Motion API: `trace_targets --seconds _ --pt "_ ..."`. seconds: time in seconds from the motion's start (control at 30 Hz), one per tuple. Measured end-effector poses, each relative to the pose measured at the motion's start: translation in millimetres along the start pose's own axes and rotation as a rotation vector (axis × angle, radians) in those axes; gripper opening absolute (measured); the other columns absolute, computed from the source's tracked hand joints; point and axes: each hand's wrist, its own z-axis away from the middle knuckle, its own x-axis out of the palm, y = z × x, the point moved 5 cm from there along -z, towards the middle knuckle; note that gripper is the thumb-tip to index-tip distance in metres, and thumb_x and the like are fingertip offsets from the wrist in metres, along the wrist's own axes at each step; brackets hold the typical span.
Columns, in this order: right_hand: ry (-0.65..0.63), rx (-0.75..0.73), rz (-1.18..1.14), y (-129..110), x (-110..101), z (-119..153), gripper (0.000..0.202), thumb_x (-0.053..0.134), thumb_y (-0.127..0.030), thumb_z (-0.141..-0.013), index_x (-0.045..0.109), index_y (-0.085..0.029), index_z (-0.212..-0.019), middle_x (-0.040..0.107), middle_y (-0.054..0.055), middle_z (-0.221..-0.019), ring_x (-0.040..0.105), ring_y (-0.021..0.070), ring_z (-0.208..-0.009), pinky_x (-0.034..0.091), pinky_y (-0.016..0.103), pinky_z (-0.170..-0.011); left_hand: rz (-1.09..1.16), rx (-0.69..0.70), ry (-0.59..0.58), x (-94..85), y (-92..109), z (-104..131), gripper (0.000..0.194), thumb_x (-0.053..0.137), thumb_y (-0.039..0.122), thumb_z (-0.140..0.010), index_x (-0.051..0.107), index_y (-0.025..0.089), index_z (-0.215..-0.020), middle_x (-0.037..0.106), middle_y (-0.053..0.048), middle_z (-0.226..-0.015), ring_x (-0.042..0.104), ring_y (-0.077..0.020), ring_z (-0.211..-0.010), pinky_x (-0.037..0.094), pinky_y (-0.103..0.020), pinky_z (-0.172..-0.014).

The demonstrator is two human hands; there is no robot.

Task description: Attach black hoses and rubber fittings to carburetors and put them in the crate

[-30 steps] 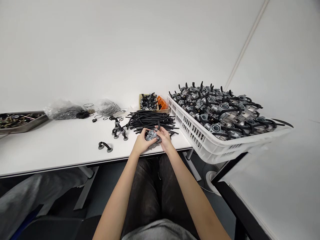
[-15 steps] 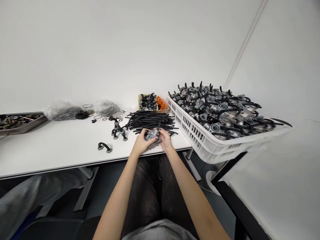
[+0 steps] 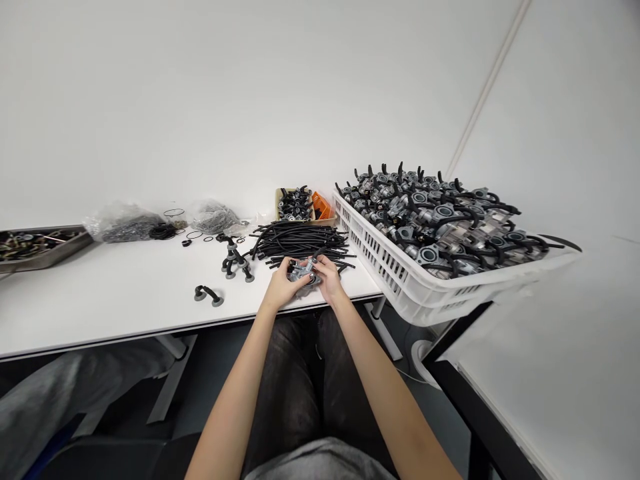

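Note:
Both hands are closed on a small silver metal carburetor [image 3: 306,275] above the table's front edge. My left hand [image 3: 281,287] grips its left side, thumb across the front. On the other side, my right hand [image 3: 329,279] pinches its upper right part, where a short black piece sticks up by the fingertips. Just behind the hands lies a heap of black rubber hoses [image 3: 300,241]. Several short black elbow pieces with grey ends [image 3: 237,260] stand left of the hands, and another bent one [image 3: 209,295] lies nearer the edge.
A white crate [image 3: 380,263] at the right is heaped with carburetors bearing black hoses. Against the wall stand a yellow bin [image 3: 278,203] of black parts and an orange basket [image 3: 321,205]. Plastic bags [image 3: 125,223] and a metal tray [image 3: 65,250] are at the left.
The black piece at the top of the carburetor now leans to the right, where it stood more upright. Both hands keep their hold in nearly the same place.

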Motion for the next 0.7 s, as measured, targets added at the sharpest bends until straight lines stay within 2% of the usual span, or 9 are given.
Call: trace_targets --seconds 0.17,0.37,0.7 --pt "-0.032 -0.005 -0.002 1.3 1.1 -1.1 0.031 0.075 -0.032 -0.065 0.07 -0.021 -0.094 0.075 0.001 -0.076 0.067 0.0186 -0.073 0.051 0.029 -0.071 -0.007 -0.005 -0.004 0.2 -1.0 -0.2 0.043 0.07 0.047 -0.071 0.056 0.022 -0.103 0.069 -0.005 -0.1 0.065 -0.0242 -0.091 0.049 -0.036 -0.081" --pt "-0.028 -0.027 0.019 1.8 2.0 -1.6 0.034 0.076 -0.032 -0.066 0.072 -0.021 -0.098 0.073 0.0 -0.075 0.067 0.0179 -0.076 0.051 0.03 -0.078 -0.012 -0.001 0.005 -0.1 0.4 0.1 0.042 0.07 0.046 -0.071 0.056 0.022 -0.103 0.069 -0.006 -0.102 0.065 -0.0246 -0.094 0.048 -0.036 -0.084" --pt "-0.009 -0.035 0.031 0.1 3.8 -0.5 0.023 0.075 -0.035 -0.067 0.071 -0.021 -0.084 0.072 0.0 -0.072 0.066 0.0182 -0.073 0.051 0.029 -0.072 -0.012 -0.015 -0.003 -0.1 -1.5 0.5 0.043 0.07 0.047 -0.072 0.056 0.022 -0.104 0.07 -0.006 -0.102 0.066 -0.0248 -0.093 0.049 -0.035 -0.082"
